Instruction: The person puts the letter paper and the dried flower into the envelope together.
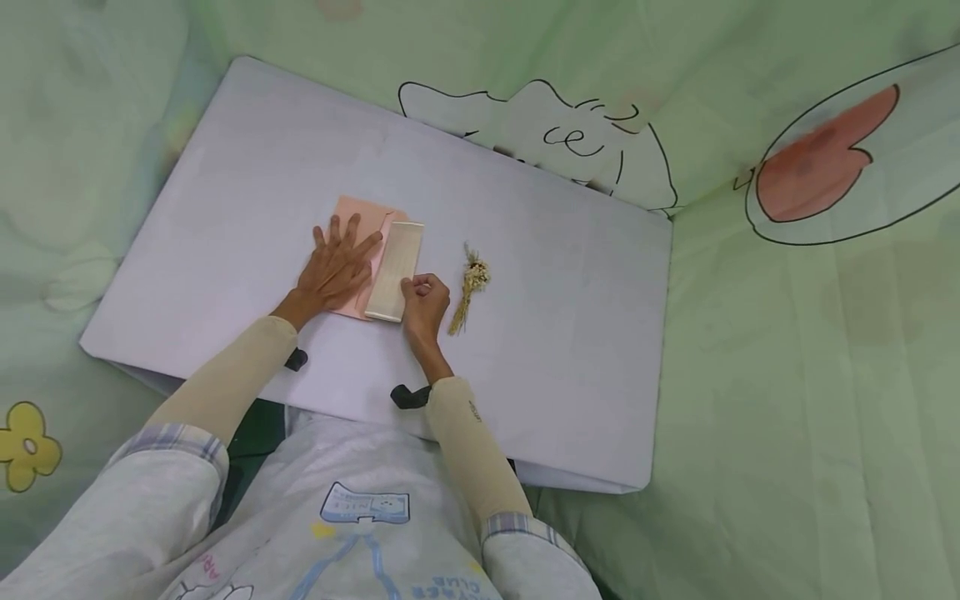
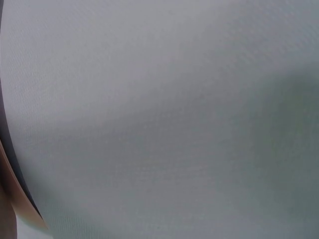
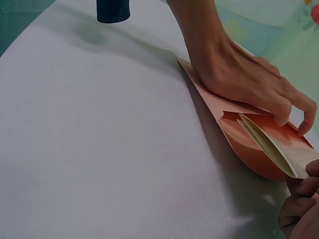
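A pink envelope (image 1: 363, 210) lies on the white table, its flap side towards the right. My left hand (image 1: 333, 267) rests spread on it, fingers apart, pressing near its middle. Over the envelope's right side lies a folded cream sheet of paper (image 1: 394, 271). My right hand (image 1: 426, 307) pinches the paper's right edge between thumb and curled fingers. In the right wrist view the fold of the paper (image 3: 269, 144) bows open at the envelope's mouth, and the envelope's rounded flap (image 3: 254, 162) shows below it. The left wrist view holds mostly blurred pale surface.
A small bunch of dried flowers (image 1: 470, 287) lies on the table (image 1: 570, 333) just right of my right hand. Dark straps (image 1: 408, 397) hang at the wrists. Green printed fabric (image 1: 787, 350) surrounds the table at the back and sides.
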Tool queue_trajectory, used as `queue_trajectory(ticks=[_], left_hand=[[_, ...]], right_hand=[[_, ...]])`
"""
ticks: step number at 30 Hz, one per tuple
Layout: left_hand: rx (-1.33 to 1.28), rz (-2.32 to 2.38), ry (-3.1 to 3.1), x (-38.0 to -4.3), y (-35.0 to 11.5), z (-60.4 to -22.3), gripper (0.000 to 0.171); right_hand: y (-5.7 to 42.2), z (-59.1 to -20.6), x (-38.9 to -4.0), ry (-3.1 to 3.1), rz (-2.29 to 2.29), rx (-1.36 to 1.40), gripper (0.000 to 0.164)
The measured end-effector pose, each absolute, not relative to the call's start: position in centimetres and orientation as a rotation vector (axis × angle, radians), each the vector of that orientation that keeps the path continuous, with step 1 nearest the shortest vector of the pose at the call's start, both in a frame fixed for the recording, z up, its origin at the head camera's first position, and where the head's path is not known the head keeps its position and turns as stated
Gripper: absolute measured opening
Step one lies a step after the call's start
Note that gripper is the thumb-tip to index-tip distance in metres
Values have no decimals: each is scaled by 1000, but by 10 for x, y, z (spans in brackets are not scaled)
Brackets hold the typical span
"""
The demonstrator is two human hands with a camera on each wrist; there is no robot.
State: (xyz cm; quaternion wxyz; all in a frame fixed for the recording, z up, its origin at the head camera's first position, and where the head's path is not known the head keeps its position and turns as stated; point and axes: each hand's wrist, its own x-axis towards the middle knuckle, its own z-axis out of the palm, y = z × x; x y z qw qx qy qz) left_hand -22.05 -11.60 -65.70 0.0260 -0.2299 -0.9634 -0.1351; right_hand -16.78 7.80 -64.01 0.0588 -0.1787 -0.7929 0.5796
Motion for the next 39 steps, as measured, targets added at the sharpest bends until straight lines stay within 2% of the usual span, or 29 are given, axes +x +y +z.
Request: queue_trajectory(ticks=[4, 7, 11, 15, 22, 39], left_hand=[[-715, -409, -2984, -220, -117, -657, 62], [-711, -435, -2991, -219, -117, -657, 62], [-719, -398, -2961, -217, -117, -657, 62], [-723, -358, -2929, -217, -117, -657, 61], [-698, -447, -2974, -220, -116, -656, 61], [-682, -343, -2961, -220, -116, -658, 61]], right_hand=[[77, -644, -171, -2374, 1765, -513, 14], [71, -620, -166, -2394, 1764, -538, 13], [67, -620, -168, -2428, 1714, -593, 12], [67, -629, -172, -2405, 1679, -574, 13], [67, -672, -186, -2440, 1527, -552, 21], [63, -679, -192, -2609, 1290, -442, 23]])
